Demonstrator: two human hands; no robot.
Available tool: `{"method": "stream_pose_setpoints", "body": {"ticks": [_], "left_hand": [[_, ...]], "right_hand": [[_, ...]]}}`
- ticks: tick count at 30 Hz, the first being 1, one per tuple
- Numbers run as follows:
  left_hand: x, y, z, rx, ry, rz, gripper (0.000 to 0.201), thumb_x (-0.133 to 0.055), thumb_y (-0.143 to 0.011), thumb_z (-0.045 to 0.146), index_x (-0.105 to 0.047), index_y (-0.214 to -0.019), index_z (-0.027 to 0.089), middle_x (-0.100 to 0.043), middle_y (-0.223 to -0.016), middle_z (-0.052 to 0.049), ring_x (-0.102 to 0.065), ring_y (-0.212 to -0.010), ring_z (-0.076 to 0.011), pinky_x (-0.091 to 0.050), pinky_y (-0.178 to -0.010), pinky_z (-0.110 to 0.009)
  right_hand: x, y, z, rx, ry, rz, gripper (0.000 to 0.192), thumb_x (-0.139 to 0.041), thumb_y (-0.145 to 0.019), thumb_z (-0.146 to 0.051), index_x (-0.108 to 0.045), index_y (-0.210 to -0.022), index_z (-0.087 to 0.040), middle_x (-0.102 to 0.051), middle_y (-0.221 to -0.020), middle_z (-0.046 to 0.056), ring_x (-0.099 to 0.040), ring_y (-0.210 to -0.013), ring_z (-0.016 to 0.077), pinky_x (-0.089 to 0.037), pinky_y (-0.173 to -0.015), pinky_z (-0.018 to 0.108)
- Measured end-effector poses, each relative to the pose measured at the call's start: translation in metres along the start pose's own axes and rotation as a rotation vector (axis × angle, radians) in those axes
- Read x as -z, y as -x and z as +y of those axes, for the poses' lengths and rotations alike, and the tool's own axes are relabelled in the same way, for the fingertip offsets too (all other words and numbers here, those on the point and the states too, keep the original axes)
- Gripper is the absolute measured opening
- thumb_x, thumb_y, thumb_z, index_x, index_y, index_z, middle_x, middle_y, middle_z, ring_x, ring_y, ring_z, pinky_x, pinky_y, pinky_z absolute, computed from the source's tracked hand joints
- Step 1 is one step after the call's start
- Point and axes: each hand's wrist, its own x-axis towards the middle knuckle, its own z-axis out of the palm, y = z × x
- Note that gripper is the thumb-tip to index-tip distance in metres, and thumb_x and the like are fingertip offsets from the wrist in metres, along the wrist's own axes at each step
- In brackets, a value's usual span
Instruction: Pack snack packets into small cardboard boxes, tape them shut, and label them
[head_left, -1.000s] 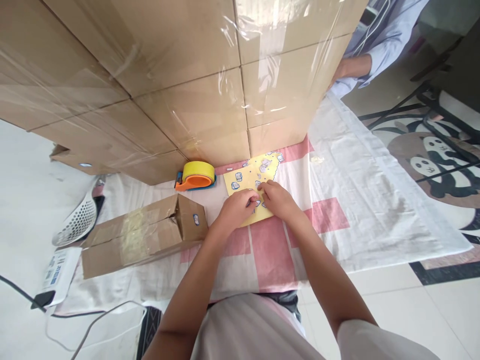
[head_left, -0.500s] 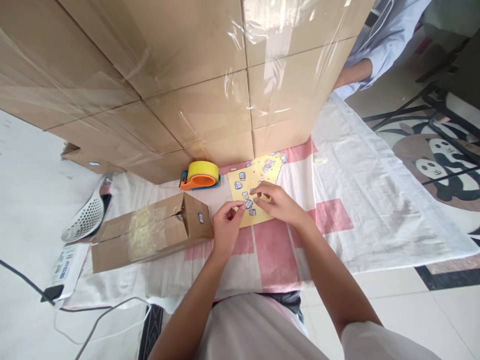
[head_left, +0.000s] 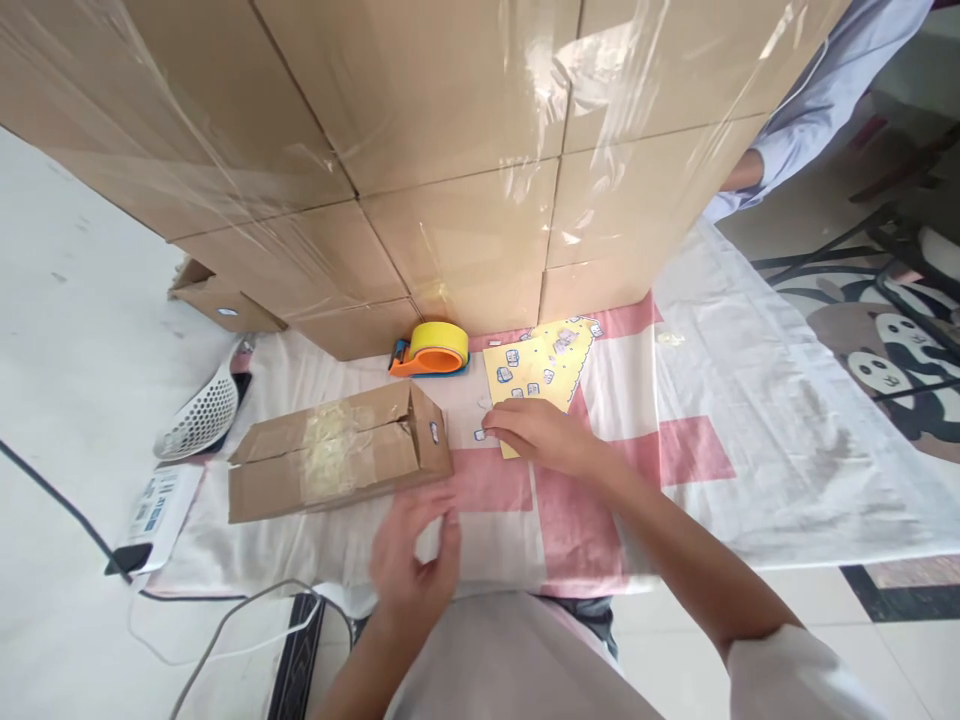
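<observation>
Touching fingers (head_left: 491, 418): sticker (head_left: 480, 435) (small)

Matt cardboard box (head_left: 337, 462) with glossy tape; yellow paper sticker sheet (head_left: 541, 365).

A yellow sticker sheet (head_left: 541, 368) carries small blue-and-white stickers. The tape roll (head_left: 438, 341) is yellow on an orange dispenser (head_left: 420, 364). The cloth (head_left: 697, 400) is white with pink squares. The small box (head_left: 337, 462) is brown cardboard.

Bright even daylight, soft faint shadows, white glare streaks on the plastic wrap (head_left: 555, 90) over the boxes, left hand (head_left: 416, 560) smeared by motion blur, wide-angle bending at the edges
</observation>
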Motion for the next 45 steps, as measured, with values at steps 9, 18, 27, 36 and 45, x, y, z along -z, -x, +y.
{"method": "stream_pose_setpoints", "body": {"ticks": [9,18,27,36,45], "left_hand": [[0.05,-0.031,-0.065,-0.082,-0.433,0.222,0.049,-0.065,-0.088,0.019,-0.056,-0.136,0.013,-0.069,-0.127,-0.02,-0.065,-0.123,-0.0303,-0.051,-0.104,-0.047],[0.053,-0.027,-0.085,-0.205,-0.485,0.224,0.049,-0.067,-0.086,0.018,-0.058,-0.134,0.012,-0.074,-0.115,-0.018,-0.072,-0.104,-0.0271,-0.054,-0.093,-0.04],[0.055,-0.035,-0.098,-0.241,-0.531,0.245,0.038,-0.062,-0.087,0.019,-0.064,-0.125,0.012,-0.077,-0.104,-0.016,-0.073,-0.09,-0.0259,-0.052,-0.085,-0.037],[0.056,-0.035,-0.102,-0.217,-0.49,0.257,0.03,-0.056,-0.087,0.018,-0.069,-0.114,0.015,-0.079,-0.098,-0.012,-0.073,-0.089,-0.0251,-0.049,-0.083,-0.035],[0.059,-0.032,-0.111,-0.22,-0.481,0.282,0.031,-0.056,-0.087,0.02,-0.071,-0.114,0.017,-0.079,-0.098,-0.01,-0.072,-0.088,-0.0242,-0.047,-0.084,-0.035]], "right_hand": [[-0.045,-0.08,0.0,0.129,0.078,-0.097,0.021,-0.052,-0.104,-0.033,-0.069,-0.105,-0.02,-0.07,-0.1,0.006,-0.064,-0.09,0.02,-0.038,-0.07,0.03],[-0.058,-0.093,0.021,-0.008,-0.57,-0.082,0.068,-0.079,-0.085,-0.033,-0.05,-0.147,-0.025,-0.059,-0.143,0.006,-0.061,-0.103,0.019,-0.051,-0.087,0.03],[-0.061,-0.103,0.019,-0.047,-0.598,-0.122,0.063,-0.086,-0.074,-0.047,-0.062,-0.126,-0.022,-0.064,-0.116,0.004,-0.051,-0.077,0.0133,-0.047,-0.07,0.028],[-0.071,-0.103,0.012,-0.126,-0.497,-0.082,0.055,-0.089,-0.066,-0.054,-0.062,-0.101,-0.022,-0.069,-0.105,0.0,-0.045,-0.07,0.0129,-0.038,-0.063,0.027],[-0.064,-0.079,-0.026,-0.169,-0.435,-0.172,0.119,-0.091,-0.061,-0.057,-0.027,-0.157,-0.028,-0.056,-0.143,0.012,-0.064,-0.105,0.0289,-0.05,-0.088,0.039]]}}
